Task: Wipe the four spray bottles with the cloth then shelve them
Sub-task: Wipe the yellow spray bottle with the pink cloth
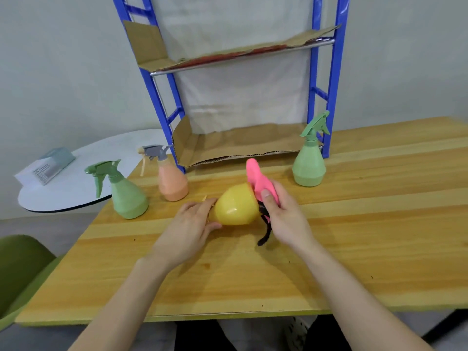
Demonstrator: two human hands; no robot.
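We hold the yellow spray bottle tipped on its side just above the desk, its smooth, glossy rounded base turned right. Our left hand curls round its narrow end, hiding the sprayer head. Our right hand pinches the pink cloth against the base's edge, and a black strap dangles below. 3 more bottles stand upright on the desk: a left green bottle, beside it an orange bottle with a grey head, and a right green bottle by the blue shelf rack, which is lined with cardboard.
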